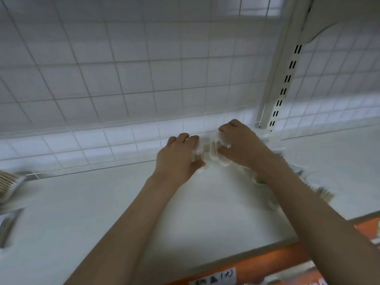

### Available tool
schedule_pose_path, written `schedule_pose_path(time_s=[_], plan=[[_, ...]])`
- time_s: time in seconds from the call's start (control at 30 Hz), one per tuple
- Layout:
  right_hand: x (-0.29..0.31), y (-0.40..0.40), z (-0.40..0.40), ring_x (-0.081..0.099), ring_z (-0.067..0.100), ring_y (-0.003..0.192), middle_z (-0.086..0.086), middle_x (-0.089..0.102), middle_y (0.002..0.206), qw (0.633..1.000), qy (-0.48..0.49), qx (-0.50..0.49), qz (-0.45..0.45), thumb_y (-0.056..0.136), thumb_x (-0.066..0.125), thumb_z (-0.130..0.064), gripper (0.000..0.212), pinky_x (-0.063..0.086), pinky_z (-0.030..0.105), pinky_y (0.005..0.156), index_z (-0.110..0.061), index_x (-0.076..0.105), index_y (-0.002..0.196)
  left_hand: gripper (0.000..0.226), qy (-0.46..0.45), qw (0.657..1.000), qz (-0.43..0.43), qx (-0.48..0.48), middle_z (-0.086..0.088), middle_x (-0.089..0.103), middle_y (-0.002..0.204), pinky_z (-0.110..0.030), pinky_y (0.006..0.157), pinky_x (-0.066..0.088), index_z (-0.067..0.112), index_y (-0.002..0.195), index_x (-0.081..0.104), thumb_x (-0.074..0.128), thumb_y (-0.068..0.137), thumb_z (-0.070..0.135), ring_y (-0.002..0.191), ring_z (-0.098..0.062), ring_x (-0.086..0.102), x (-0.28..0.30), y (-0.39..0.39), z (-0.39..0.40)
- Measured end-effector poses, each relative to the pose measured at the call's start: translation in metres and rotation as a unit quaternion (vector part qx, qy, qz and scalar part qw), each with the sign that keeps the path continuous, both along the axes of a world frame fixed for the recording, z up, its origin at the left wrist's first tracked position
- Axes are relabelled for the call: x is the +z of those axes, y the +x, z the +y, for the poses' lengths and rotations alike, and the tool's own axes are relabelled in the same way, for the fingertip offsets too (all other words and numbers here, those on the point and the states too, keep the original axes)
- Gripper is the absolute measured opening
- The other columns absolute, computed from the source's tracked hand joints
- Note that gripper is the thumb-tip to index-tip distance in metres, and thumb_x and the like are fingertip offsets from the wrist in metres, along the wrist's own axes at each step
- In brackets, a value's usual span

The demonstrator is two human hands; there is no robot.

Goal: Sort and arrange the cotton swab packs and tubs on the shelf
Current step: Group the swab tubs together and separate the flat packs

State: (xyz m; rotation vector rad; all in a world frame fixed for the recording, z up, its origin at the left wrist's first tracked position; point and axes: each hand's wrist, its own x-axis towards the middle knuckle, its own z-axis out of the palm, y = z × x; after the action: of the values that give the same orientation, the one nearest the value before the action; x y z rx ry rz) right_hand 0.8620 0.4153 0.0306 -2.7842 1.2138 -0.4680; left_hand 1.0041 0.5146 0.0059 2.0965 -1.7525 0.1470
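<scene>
Both arms reach to the back of a white shelf. My left hand grips a clear cotton swab tub, fingers curled over its top. My right hand grips a second clear tub right beside the first; wooden swab sticks show through it. The two tubs stand almost touching near the wire grid back. Behind my right forearm lie more clear swab packs, blurred and partly hidden.
A white wire grid backs the shelf, and a slotted upright post stands at the right. Swab packs lie at the far left edge. The shelf front carries an orange strip with a label.
</scene>
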Motion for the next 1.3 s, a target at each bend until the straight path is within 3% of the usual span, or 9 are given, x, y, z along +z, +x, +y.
schedule_pose_path(time_s=[0.1,0.27,0.5,0.67,0.83,0.97,1.3], plan=[[0.004,-0.002,-0.027,0.043,0.025,0.116,0.006,0.048,0.125,0.999,-0.021,0.003,0.027,0.083,0.06,-0.026,0.05,0.04,0.035,0.096,-0.01,0.047,0.129,0.057,0.009,0.998,-0.056,0.009,0.006,0.048,0.127,-0.031,0.091,0.035,0.024,0.131,0.043,0.061,0.082,0.048,0.12,-0.02,0.038,-0.001,-0.011,-0.034],[-0.003,-0.002,-0.056,0.042,0.024,0.113,0.008,0.051,0.121,0.999,-0.023,0.02,0.039,0.084,0.06,-0.033,0.049,0.039,0.031,0.092,-0.008,0.05,0.125,0.054,0.016,0.993,-0.11,0.034,0.005,0.051,0.128,-0.03,0.093,0.031,0.022,0.126,0.046,0.061,0.081,0.049,0.119,-0.021,0.038,-0.012,-0.022,-0.069],[-0.026,-0.004,-0.071,0.041,0.023,0.116,0.008,0.048,0.125,0.996,-0.006,0.05,0.071,0.088,0.056,-0.036,0.05,0.035,0.029,0.094,-0.008,0.047,0.129,0.056,0.036,0.994,-0.094,0.045,0.0,0.047,0.13,-0.03,0.093,0.032,0.017,0.13,0.042,0.061,0.083,0.042,0.121,-0.022,0.037,-0.029,-0.033,-0.083],[-0.03,-0.01,-0.074,0.042,0.023,0.112,0.009,0.048,0.123,0.995,-0.004,0.057,0.083,0.086,0.057,-0.041,0.052,0.037,0.029,0.089,-0.007,0.049,0.126,0.066,0.026,0.996,-0.081,0.039,-0.004,0.032,0.144,-0.029,0.1,0.031,0.014,0.14,0.031,0.063,0.084,0.029,0.131,-0.023,0.03,-0.031,-0.04,-0.076],[-0.023,-0.014,-0.075,0.042,0.024,0.113,0.009,0.046,0.124,0.991,-0.009,0.08,0.107,0.087,0.058,-0.02,0.043,0.041,0.031,0.092,-0.006,0.047,0.126,0.044,0.005,0.993,-0.103,0.048,-0.002,0.048,0.128,-0.029,0.091,0.039,0.011,0.128,0.045,0.055,0.085,0.008,0.119,-0.022,0.04,-0.036,-0.042,-0.076],[-0.027,-0.012,-0.077,0.046,0.023,0.105,0.009,0.049,0.114,0.99,-0.02,0.08,0.117,0.083,0.049,0.0,0.032,0.035,0.024,0.074,-0.007,0.051,0.115,0.035,0.005,0.993,-0.104,0.053,-0.004,0.051,0.124,-0.029,0.087,0.04,0.008,0.119,0.051,0.053,0.085,0.003,0.115,-0.023,0.042,-0.039,-0.046,-0.083],[-0.028,-0.007,-0.081,0.046,0.02,0.101,0.007,0.048,0.108,0.988,-0.053,0.08,0.119,0.083,0.051,0.0,0.025,0.034,0.024,0.071,-0.007,0.05,0.107,0.042,0.001,0.994,-0.09,0.054,-0.007,0.041,0.13,-0.026,0.085,0.038,0.007,0.125,0.044,0.053,0.085,0.0,0.119,-0.022,0.036,-0.042,-0.043,-0.096]])
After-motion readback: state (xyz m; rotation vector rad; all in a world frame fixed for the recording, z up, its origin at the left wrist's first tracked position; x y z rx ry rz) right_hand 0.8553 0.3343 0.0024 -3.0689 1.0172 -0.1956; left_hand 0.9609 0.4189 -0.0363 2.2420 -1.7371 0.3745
